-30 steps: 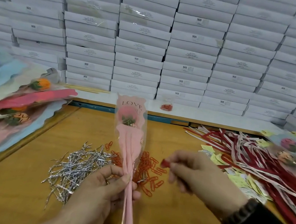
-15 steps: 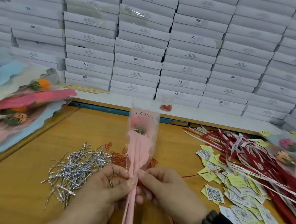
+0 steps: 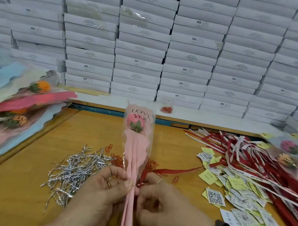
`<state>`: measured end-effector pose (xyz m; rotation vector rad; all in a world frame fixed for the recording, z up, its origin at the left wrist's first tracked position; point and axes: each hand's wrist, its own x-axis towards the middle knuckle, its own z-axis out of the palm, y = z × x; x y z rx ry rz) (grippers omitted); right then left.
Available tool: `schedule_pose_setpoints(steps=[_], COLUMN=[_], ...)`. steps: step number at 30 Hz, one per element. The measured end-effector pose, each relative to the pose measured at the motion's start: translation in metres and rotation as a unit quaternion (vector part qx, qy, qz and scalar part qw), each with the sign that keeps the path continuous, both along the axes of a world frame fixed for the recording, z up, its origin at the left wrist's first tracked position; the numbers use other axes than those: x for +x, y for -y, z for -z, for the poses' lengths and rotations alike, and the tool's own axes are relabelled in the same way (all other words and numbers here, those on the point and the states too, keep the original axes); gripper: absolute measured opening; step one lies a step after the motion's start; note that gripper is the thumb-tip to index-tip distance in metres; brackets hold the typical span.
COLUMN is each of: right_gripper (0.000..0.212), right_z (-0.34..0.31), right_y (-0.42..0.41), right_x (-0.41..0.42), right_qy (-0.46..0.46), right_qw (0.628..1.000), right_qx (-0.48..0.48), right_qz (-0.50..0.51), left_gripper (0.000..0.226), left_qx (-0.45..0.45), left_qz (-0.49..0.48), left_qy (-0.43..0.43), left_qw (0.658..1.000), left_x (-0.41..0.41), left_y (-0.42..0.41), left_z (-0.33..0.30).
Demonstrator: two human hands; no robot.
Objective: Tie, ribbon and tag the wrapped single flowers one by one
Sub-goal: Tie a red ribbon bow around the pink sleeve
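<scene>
The fingertips of both hands meet at the gathered neck of the pink wrapped flower (image 3: 135,149), and the exact point of contact is hard to make out: cellophane glare and the overlapping thumbs blur it. The left hand (image 3: 104,192) curls round the neck from the left, thumb and forefinger pinching the wrap. The right hand (image 3: 166,208) has its fingers bent in against the same spot from the right, pinching a red ribbon (image 3: 172,172) there; whether a tie is between those fingers cannot be told. The ribbon's free end trails up and right over the wooden table (image 3: 19,200), toward the tags.

The flower stands nearly upright between the hands, its bud and "LOVE YOU" print above them. Its lower stem runs off the bottom edge of the view, and both forearms are cut off there too.

Just left of the left hand lies a heap of silver twist ties (image 3: 78,168); behind the flower, orange paper clips (image 3: 117,160) are partly hidden by the wrap. Right of the right hand spreads a litter of QR and yellow tags (image 3: 237,196), then a sheaf of red and white ribbons (image 3: 252,156). Wrapped flowers (image 3: 18,107) are stacked at the left edge, and others at the right are cropped. Stacked white boxes (image 3: 153,47) wall off the back.
</scene>
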<state>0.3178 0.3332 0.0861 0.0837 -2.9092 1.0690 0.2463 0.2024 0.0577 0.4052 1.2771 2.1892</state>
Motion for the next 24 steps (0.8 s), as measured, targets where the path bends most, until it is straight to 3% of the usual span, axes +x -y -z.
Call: schedule_pose_setpoints(steps=[3, 6, 9, 12, 19, 24], right_gripper=[0.016, 0.025, 0.022, 0.03, 0.019, 0.015], right_z=[0.001, 0.002, 0.006, 0.011, 0.007, 0.004], right_y=[0.0, -0.005, -0.01, -0.014, -0.028, -0.028], right_x=[-0.001, -0.003, -0.007, -0.011, -0.013, -0.01], right_qy=[-0.01, 0.004, 0.052, 0.092, -0.089, -0.111], right_qw=[0.999, 0.982, 0.921, 0.88, 0.736, 0.723], right_qx=[-0.03, -0.183, -0.365, -0.426, -0.632, -0.646], right_qz=[-0.004, 0.044, 0.127, 0.189, 0.225, 0.217], left_gripper=[0.019, 0.017, 0.017, 0.014, 0.016, 0.015], left_qx=[0.013, 0.027, 0.03, 0.021, 0.011, -0.01], left_qz=[-0.008, -0.025, -0.025, -0.021, -0.011, -0.017], left_qy=[-0.002, -0.003, 0.003, 0.001, -0.015, -0.016], left_qw=[1.0, 0.999, 0.999, 1.0, 1.0, 1.0], left_x=[0.001, 0.001, 0.002, 0.003, 0.004, 0.001], left_y=[-0.001, -0.002, -0.002, -0.001, -0.001, -0.002], left_z=[-0.002, -0.003, -0.004, -0.004, -0.004, 0.0])
